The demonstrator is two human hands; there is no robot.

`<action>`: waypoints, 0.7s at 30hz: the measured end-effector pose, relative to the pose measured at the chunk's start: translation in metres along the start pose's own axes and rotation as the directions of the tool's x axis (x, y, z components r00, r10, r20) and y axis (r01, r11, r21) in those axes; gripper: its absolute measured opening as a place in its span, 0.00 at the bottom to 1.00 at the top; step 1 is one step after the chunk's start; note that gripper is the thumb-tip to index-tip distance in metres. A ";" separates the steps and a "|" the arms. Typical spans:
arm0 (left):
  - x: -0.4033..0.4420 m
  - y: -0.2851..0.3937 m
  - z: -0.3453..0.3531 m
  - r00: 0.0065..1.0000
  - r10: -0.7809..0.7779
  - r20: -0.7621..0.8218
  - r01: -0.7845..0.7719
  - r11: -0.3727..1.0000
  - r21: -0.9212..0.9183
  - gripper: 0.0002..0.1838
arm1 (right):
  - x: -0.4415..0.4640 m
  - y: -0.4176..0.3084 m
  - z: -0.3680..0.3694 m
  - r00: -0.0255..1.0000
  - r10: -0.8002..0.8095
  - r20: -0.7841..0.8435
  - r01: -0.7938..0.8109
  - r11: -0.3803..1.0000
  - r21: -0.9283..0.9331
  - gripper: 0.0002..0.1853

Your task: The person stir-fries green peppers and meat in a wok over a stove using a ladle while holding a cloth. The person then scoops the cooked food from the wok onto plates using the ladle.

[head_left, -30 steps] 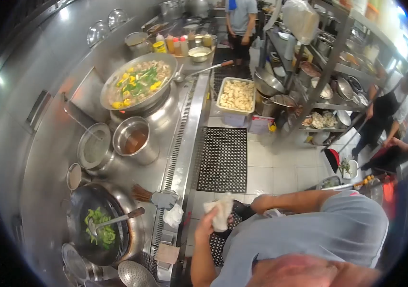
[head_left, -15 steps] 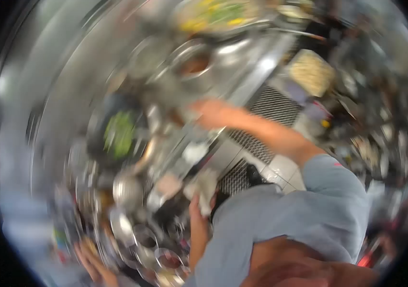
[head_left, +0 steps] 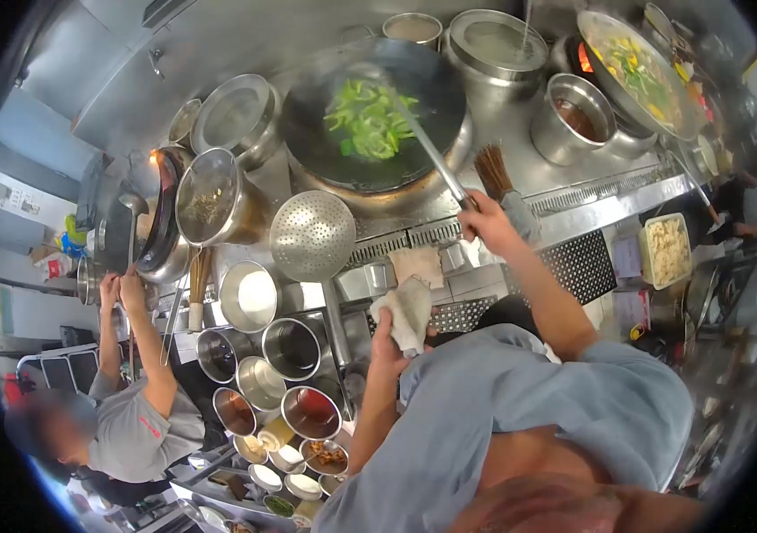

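My right hand (head_left: 488, 224) is closed round the handle of a long metal ladle (head_left: 434, 158). The ladle reaches into a big black wok (head_left: 439, 89), where its far end lies among sliced green vegetables (head_left: 365, 120). Low in front of my body, my left hand (head_left: 385, 345) grips a folded pale cloth (head_left: 411, 313); its fingers are partly covered by the cloth. A second cloth (head_left: 416, 265) lies at the stove's edge just beyond it. Left of the cloths, a perforated skimmer (head_left: 313, 235) rests with its handle pointing toward me.
A brush (head_left: 494, 169) stands beside the wok. Steel pots (head_left: 565, 133) line the stove, with a tilted wok of yellow and green food (head_left: 636, 80) at right. Several seasoning containers (head_left: 310, 415) crowd the lower left. A co-worker (head_left: 143, 426) at left holds another ladle (head_left: 132, 226).
The view has swung from a strong blur, and the wok with greens now sits ahead of me instead of at left. My left hand keeps the cloth.
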State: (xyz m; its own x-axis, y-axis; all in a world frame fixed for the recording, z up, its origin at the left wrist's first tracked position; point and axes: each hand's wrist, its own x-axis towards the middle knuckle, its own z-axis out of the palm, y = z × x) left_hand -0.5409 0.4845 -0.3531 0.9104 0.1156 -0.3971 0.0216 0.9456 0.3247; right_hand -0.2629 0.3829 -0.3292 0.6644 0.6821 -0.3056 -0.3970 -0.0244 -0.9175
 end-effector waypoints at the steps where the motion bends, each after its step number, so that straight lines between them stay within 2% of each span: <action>1: 0.002 0.010 -0.003 1.000 0.000 -0.003 0.000 1.000 -0.008 0.43 | -0.007 0.004 0.003 0.999 0.038 0.007 -0.039 0.994 0.106 0.29; 3: -0.002 0.026 -0.008 0.997 0.059 -0.042 -0.059 0.998 -0.010 0.44 | -0.003 -0.036 -0.001 0.966 0.227 -0.126 -0.255 0.920 -0.298 0.28; 4: 0.003 0.035 -0.003 0.986 0.079 -0.146 -0.074 0.996 0.043 0.44 | 0.001 -0.058 0.003 0.986 0.094 -0.138 -0.139 0.920 -0.367 0.28; 5: 0.017 0.043 0.006 0.987 0.082 -0.138 -0.076 0.996 0.045 0.44 | 0.021 -0.060 -0.010 0.996 0.039 -0.079 -0.058 0.964 -0.259 0.26; 7: 0.040 0.061 0.030 0.906 0.251 -0.342 -0.204 0.965 0.166 0.43 | 0.047 -0.071 -0.026 0.992 0.039 -0.118 -0.087 0.896 -0.436 0.22; 10: 0.117 0.099 0.040 0.911 0.262 -0.319 -0.219 0.962 0.165 0.35 | 0.049 -0.071 -0.026 0.992 0.072 -0.106 -0.108 0.917 -0.384 0.17; 11: 0.143 0.112 0.053 0.903 0.268 -0.336 -0.218 0.959 0.179 0.30 | 0.037 -0.073 -0.016 0.987 0.130 -0.096 -0.152 0.949 -0.275 0.16; 13: 0.180 0.127 0.086 0.788 0.388 -0.478 -0.246 0.910 0.333 0.20 | 0.024 -0.058 -0.013 0.956 0.286 0.063 -0.290 0.956 0.054 0.15; 15: 0.214 0.133 0.051 0.771 0.423 -0.476 -0.274 0.895 0.351 0.18 | 0.001 -0.057 0.000 0.884 0.376 0.278 -0.459 0.812 0.359 0.13; 16: 0.224 0.135 0.039 0.755 0.452 -0.475 -0.297 0.882 0.367 0.17 | -0.005 -0.053 -0.001 0.884 0.370 0.284 -0.456 0.815 0.358 0.13; 17: 0.215 0.128 0.048 0.752 0.461 -0.472 -0.303 0.876 0.375 0.17 | -0.010 -0.048 -0.001 0.830 0.307 0.465 -0.544 0.630 0.555 0.12; 18: 0.200 0.118 0.068 0.700 0.541 -0.467 -0.374 0.834 0.405 0.15 | -0.009 -0.048 0.000 0.770 0.182 0.612 -0.627 0.392 0.673 0.11; 19: 0.198 0.112 0.084 0.645 0.613 -0.456 -0.444 0.786 0.429 0.13 | -0.009 -0.053 0.000 0.771 0.168 0.614 -0.622 0.403 0.671 0.11; 21: 0.205 0.111 0.075 0.623 0.631 -0.463 -0.459 0.774 0.436 0.12 | -0.024 -0.055 0.006 0.765 0.202 0.611 -0.641 0.323 0.696 0.12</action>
State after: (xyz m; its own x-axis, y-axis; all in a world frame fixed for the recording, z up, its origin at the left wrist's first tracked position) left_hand -0.3208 0.5904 -0.3335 0.3893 0.8091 -0.4403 -0.2215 0.5462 0.8079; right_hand -0.2608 0.3718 -0.2700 0.0414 0.9638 -0.2635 -0.9950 0.0636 0.0764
